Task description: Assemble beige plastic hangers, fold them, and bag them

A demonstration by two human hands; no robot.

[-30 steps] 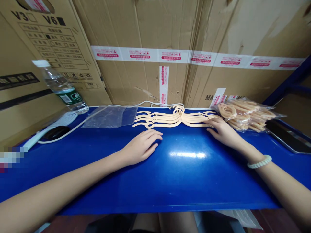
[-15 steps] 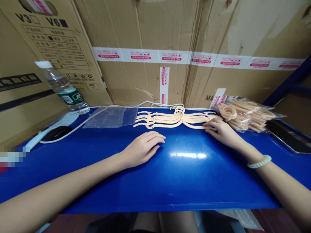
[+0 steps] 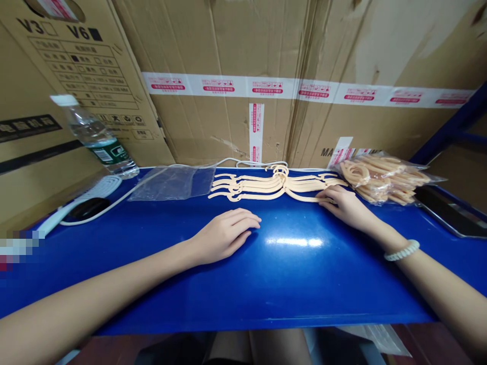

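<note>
A row of several cream plastic hangers (image 3: 266, 185) lies flat at the back of the blue table (image 3: 289, 284). My right hand (image 3: 342, 207) rests on the table with its fingertips touching the right ends of the hangers, fingers loosely spread. Palm down in front of the hangers lies my left hand (image 3: 226, 234), fingers together and slightly curled, holding nothing and not touching them. An empty clear plastic bag (image 3: 173, 182) lies to the left of the hangers.
A sealed bag of more hangers (image 3: 384, 178) sits at the back right, beside a dark tray (image 3: 449, 213). A water bottle (image 3: 97, 137), a black mouse-like object (image 3: 88, 207) and a white cable (image 3: 114, 197) are at the left. Cardboard boxes (image 3: 266, 76) wall the back.
My right hand slid a little left along the hanger ends. My left hand crept slightly right and forward on the table.
</note>
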